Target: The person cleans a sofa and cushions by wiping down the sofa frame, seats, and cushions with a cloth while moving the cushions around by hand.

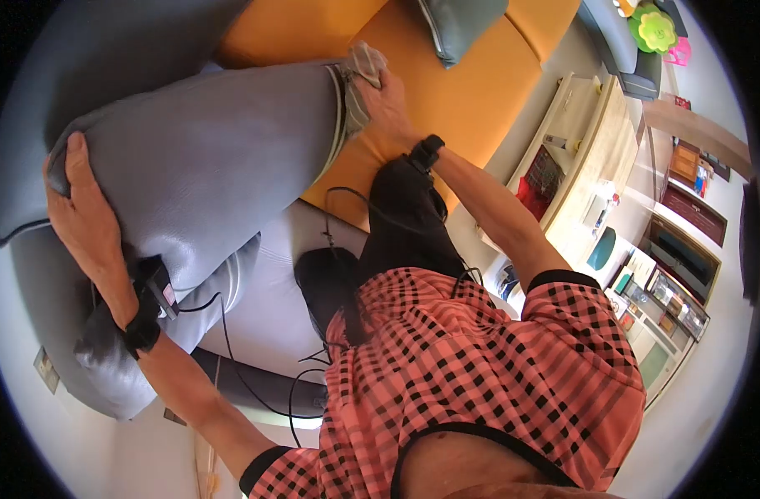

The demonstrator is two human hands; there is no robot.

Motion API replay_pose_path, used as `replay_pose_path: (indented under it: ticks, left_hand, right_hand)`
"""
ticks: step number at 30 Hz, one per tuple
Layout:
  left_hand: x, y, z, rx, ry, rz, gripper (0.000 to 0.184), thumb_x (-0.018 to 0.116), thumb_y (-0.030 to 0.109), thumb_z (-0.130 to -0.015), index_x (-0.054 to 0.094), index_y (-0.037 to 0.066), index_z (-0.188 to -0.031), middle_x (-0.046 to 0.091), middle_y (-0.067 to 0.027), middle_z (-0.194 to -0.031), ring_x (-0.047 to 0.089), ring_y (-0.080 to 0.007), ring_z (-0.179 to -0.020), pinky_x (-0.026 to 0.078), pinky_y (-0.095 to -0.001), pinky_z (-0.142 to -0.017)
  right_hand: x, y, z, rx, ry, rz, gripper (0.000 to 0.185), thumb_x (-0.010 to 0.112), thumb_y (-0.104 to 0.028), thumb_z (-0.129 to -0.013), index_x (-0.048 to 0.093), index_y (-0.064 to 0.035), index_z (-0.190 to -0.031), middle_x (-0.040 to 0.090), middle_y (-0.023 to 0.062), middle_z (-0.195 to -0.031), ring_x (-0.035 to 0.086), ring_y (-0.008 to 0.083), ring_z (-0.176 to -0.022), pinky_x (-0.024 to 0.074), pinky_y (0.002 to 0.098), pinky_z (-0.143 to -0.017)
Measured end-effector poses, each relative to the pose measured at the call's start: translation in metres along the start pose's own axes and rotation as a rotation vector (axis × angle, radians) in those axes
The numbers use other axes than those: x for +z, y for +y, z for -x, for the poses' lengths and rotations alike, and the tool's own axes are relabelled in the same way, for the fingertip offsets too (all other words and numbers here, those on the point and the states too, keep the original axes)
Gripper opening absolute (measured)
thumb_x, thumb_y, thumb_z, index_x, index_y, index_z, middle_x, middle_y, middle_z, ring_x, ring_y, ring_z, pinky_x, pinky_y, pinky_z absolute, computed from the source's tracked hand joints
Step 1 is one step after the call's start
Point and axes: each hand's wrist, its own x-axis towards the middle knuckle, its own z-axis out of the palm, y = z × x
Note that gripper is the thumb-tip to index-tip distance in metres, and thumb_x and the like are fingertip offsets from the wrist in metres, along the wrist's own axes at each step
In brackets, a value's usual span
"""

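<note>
A large grey cushion [222,141] with pale piping leans at an angle across the sofa. My left hand [85,204] grips its far-left corner, thumb on the front and the other fingers hidden behind the edge. At the cushion's opposite, piped end, my right hand [384,104] is closed around a crumpled striped cloth [363,75]. The cloth touches that end. Both wrists carry black straps, and a small black device with a cable sits by the left one.
Orange sofa seats [471,108] lie beyond the cushion, with a grey-green pillow [463,25] on them. My black-clad knee rests against the seat. A light wooden table [592,150] stands to the right. Black cables [226,341] hang between my left wrist and body.
</note>
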Motion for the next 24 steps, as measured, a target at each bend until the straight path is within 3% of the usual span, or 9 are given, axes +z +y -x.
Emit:
replay_pose_path:
  ticks: [3, 5, 11, 13, 16, 18, 21, 22, 24]
  left_hand:
    - [0.002, 0.005, 0.002, 0.042, 0.026, 0.016, 0.049, 0.057, 0.043, -0.094, 0.064, 0.001, -0.117, 0.067, -0.0173, -0.109, 0.062, -0.0279, -0.104, 0.045, -0.0348, -0.092]
    - [-0.001, 0.004, 0.005, 0.074, 0.037, 0.014, 0.05, 0.058, 0.044, -0.094, 0.065, 0.0, -0.116, 0.067, -0.0174, -0.109, 0.062, -0.0281, -0.104, 0.046, -0.0357, -0.091]
    - [0.005, 0.006, -0.001, 0.02, 0.023, 0.045, 0.059, 0.059, 0.051, -0.091, 0.064, -0.002, -0.117, 0.067, -0.019, -0.11, 0.062, -0.0292, -0.105, 0.047, -0.0374, -0.091]
    - [0.006, 0.0, -0.003, 0.027, 0.023, 0.039, 0.061, 0.06, 0.052, -0.09, 0.064, -0.002, -0.118, 0.067, -0.0196, -0.109, 0.062, -0.0305, -0.106, 0.046, -0.0373, -0.093]
    - [-0.009, 0.003, -0.008, -0.016, -0.148, 0.007, 0.064, 0.061, 0.049, -0.088, 0.056, -0.002, -0.128, 0.063, -0.0212, -0.118, 0.057, -0.033, -0.115, 0.042, -0.0367, -0.099]
    - [-0.022, -0.012, -0.006, 0.061, -0.246, 0.053, 0.069, 0.063, 0.046, -0.086, 0.049, -0.001, -0.135, 0.058, -0.022, -0.126, 0.053, -0.0343, -0.12, 0.039, -0.0372, -0.102]
    - [-0.045, -0.027, 0.012, 0.149, -0.337, -0.119, 0.078, 0.069, 0.042, -0.082, 0.041, -0.002, -0.141, 0.051, -0.0226, -0.135, 0.048, -0.0353, -0.126, 0.036, -0.0389, -0.106]
    - [-0.052, -0.032, 0.021, 0.172, -0.356, -0.22, 0.082, 0.071, 0.041, -0.08, 0.039, -0.002, -0.142, 0.049, -0.0228, -0.137, 0.046, -0.0354, -0.128, 0.036, -0.0395, -0.106]
    - [-0.06, -0.05, 0.041, 0.106, -0.313, -0.223, 0.08, 0.075, 0.037, -0.079, 0.042, -0.003, -0.14, 0.052, -0.0229, -0.134, 0.048, -0.0372, -0.126, 0.037, -0.0403, -0.106]
  right_hand:
    - [0.027, 0.022, 0.007, -0.186, 0.137, 0.312, 0.025, 0.058, -0.014, -0.09, 0.062, 0.0033, -0.108, 0.065, 0.0068, -0.096, 0.059, 0.0139, -0.088, 0.0485, 0.0317, -0.077]
    - [0.045, 0.037, 0.047, -0.129, 0.129, -0.03, 0.024, 0.059, -0.014, -0.09, 0.062, 0.0033, -0.106, 0.065, 0.0075, -0.096, 0.059, 0.0144, -0.087, 0.0485, 0.0316, -0.076]
    - [0.069, 0.157, 0.191, 0.621, -0.22, -0.404, 0.031, 0.07, -0.02, -0.086, 0.064, 0.002, -0.106, 0.065, 0.0072, -0.094, 0.06, 0.0186, -0.085, 0.0492, 0.0355, -0.075]
    - [0.069, 0.139, 0.191, 0.801, -0.251, 0.036, 0.033, 0.07, -0.022, -0.085, 0.064, 0.0015, -0.107, 0.065, 0.0066, -0.092, 0.06, 0.0195, -0.084, 0.049, 0.0356, -0.074]
    - [0.05, 0.14, 0.166, 0.339, -0.284, -0.105, 0.035, 0.067, -0.024, -0.088, 0.063, 0.0019, -0.111, 0.065, 0.0068, -0.094, 0.061, 0.0204, -0.085, 0.0484, 0.036, -0.075]
    - [0.044, 0.129, 0.138, 0.637, -0.151, -0.037, 0.031, 0.062, -0.02, -0.091, 0.062, 0.0008, -0.114, 0.065, 0.0072, -0.097, 0.062, 0.0194, -0.087, 0.0495, 0.0356, -0.077]
    - [0.051, 0.166, 0.096, 0.48, -0.231, -0.39, 0.041, 0.061, -0.016, -0.09, 0.053, 0.0043, -0.125, 0.066, 0.0156, -0.107, 0.064, 0.027, -0.094, 0.0502, 0.0375, -0.082]
    - [0.039, 0.11, 0.091, 0.619, -0.22, -0.426, 0.044, 0.062, -0.019, -0.09, 0.053, 0.003, -0.127, 0.066, 0.0135, -0.108, 0.064, 0.0235, -0.092, 0.05, 0.0362, -0.081]
    - [0.039, 0.114, 0.093, 0.588, -0.238, -0.183, 0.046, 0.062, -0.021, -0.089, 0.052, 0.0028, -0.127, 0.065, 0.0118, -0.108, 0.062, 0.0226, -0.093, 0.0495, 0.0357, -0.081]
